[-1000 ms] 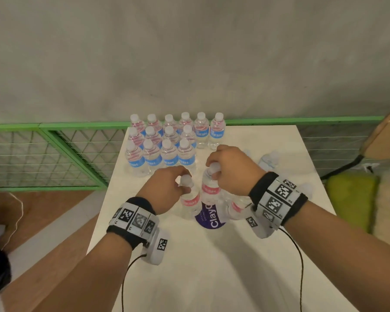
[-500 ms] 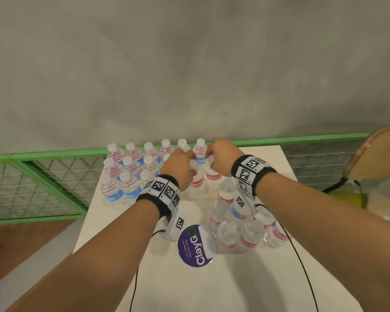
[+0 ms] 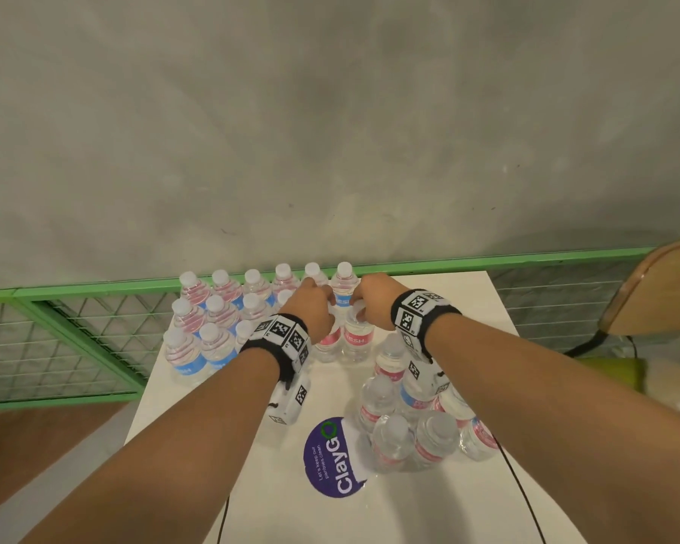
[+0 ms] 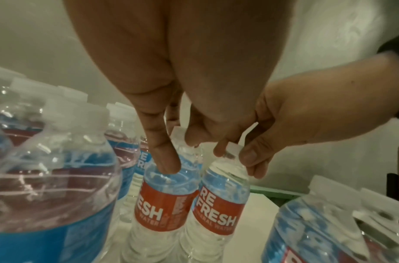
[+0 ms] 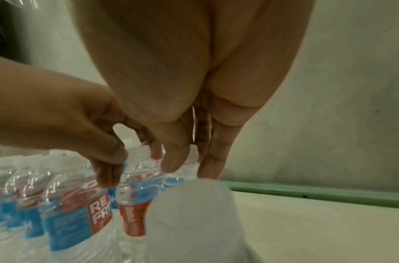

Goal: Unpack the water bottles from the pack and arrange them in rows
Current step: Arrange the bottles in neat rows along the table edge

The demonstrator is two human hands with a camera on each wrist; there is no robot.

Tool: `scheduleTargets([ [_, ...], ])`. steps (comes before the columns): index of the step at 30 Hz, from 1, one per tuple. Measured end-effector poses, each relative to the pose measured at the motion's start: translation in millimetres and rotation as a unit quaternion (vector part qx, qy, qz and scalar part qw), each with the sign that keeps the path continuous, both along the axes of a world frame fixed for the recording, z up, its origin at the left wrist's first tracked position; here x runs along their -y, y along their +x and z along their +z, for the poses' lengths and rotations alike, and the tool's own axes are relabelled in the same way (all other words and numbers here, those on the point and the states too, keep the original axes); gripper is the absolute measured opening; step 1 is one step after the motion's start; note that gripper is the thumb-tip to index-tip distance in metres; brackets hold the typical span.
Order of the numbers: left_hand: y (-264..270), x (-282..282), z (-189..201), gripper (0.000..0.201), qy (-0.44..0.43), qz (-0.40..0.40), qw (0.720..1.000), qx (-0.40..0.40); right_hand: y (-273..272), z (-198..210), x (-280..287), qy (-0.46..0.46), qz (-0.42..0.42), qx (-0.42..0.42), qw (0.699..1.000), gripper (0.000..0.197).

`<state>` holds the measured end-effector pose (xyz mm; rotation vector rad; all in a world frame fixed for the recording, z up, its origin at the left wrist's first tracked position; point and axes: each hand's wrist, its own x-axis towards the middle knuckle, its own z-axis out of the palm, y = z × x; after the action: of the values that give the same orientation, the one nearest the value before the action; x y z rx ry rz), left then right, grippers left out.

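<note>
Left hand (image 3: 311, 308) pinches neck of one bottle (image 3: 328, 343), right hand (image 3: 373, 304) pinches cap of neighbour bottle (image 3: 357, 339); both upright near tabletop (image 3: 487, 316) far edge.

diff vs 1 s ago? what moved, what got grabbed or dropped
Both hands carried one bottle each from the pack to the far rows. The left hand still pinches the left bottle by the neck; the right hand still pinches the right bottle at the cap. Both bottles now stand upright side by side beside the arranged rows. Nothing released. The remaining pack bottles and purple sticker look unmoved.
</note>
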<state>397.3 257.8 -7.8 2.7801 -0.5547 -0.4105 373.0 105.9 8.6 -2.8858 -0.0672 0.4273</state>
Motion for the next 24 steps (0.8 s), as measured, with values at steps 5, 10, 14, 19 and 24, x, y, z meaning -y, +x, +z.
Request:
scheduleTargets([
  [5,4,0,14,0.037,-0.02,0.037,0.998,0.043,2,-4,1,0.005,-0.005,0.008,1.0,0.034],
  [10,4,5,18,0.027,0.033,0.013,0.998,0.05,2,-3,-1,-0.005,-0.011,0.002,1.0,0.035],
  [14,9,1,18,0.025,0.011,-0.003,0.999,0.045,1,-6,-2,0.002,-0.018,0.009,1.0,0.037],
  [19,11,-4,17,0.031,-0.033,0.011,0.999,0.04,0,-6,0,0.003,-0.013,0.011,1.0,0.037],
  [24,15,0,13,0.04,-0.02,0.06,0.997,0.042,0,-7,0,0.01,-0.015,0.009,1.0,0.032],
])
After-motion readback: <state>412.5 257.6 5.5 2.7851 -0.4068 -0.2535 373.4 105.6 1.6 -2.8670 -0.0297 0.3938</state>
